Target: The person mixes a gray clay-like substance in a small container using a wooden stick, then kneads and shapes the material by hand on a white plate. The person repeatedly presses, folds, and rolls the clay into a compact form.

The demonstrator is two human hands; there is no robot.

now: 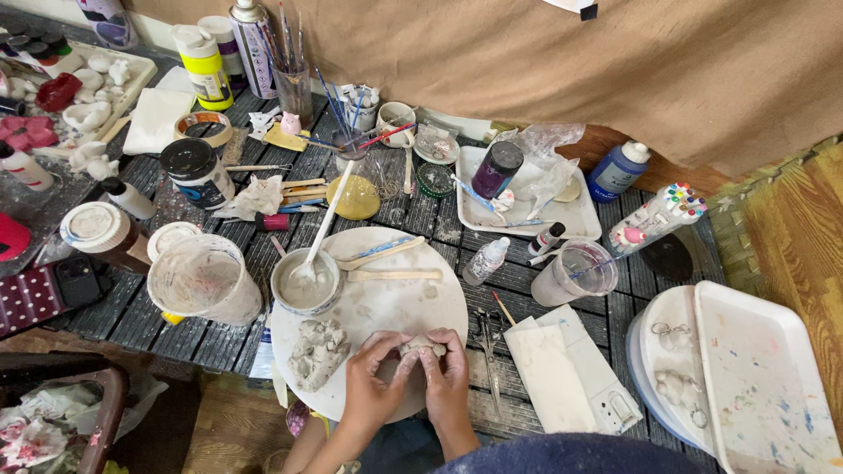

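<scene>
My left hand (pixel 369 382) and my right hand (pixel 448 373) are cupped together around a small grey lump of clay (pixel 420 345), fingers pressing on it from both sides. They rest over the near edge of a round white work board (pixel 386 298). A larger slab of grey clay (pixel 316 351) lies on the board just left of my left hand. A small bowl of grey slip (pixel 306 283) with a white-handled tool standing in it sits at the board's left. Wooden modelling sticks (pixel 386 263) lie across the board's far part.
A cloudy plastic cup (pixel 204 279) stands left of the board, scissors (pixel 488 338) and folded white cloths (pixel 562 369) to its right. A water cup (pixel 575 272), paint bottles, brush jars and a white tray (pixel 527 206) crowd the far side. White trays (pixel 755 369) sit at right.
</scene>
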